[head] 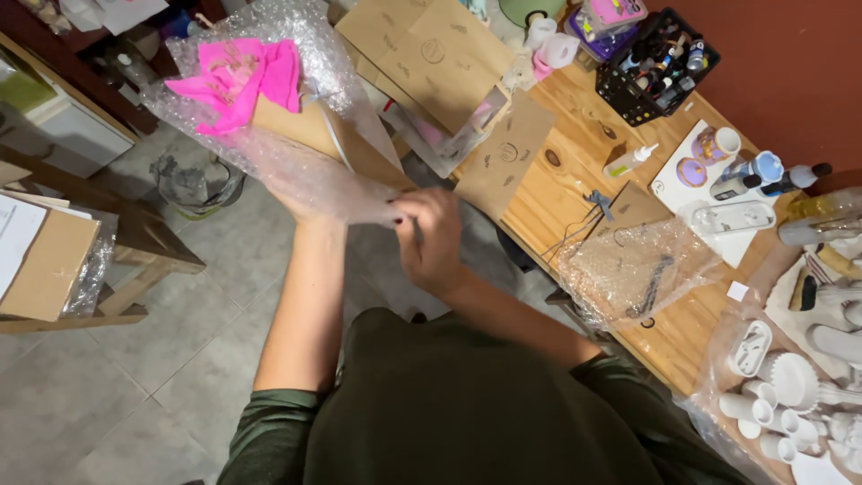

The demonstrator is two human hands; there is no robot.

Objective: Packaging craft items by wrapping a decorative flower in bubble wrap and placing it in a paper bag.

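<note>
Bubble wrap (296, 135) sheathes a brown parcel (305, 126) topped with pink tissue (235, 76), raised left of the wooden table (575, 180) | best kept taut, edges overlapping | left hand (310, 193) underneath, wrap-veiled, seemingly cupping it | right hand (433, 238) closed, pinching the wrap's near edge.

A: Packages in view?

B: Bubble-wrapped parcel (296, 135) upper centre, brown card inside, bright pink tissue at its top. Left hand (310, 193) under it, right hand (431, 238) pinching the wrap's edge.

A: On the wooden table (575, 180)?

B: Flat brown paper bags (431, 54) fanned at the far end, each with a small dark round mark. A brown envelope (507, 153) just beside them. A loose bubble-wrap pouch (633, 269) at the near edge.

A: Elsewhere?

B: Brown cardboard box (45, 260), far left, white sheet on top, plastic alongside.
</note>
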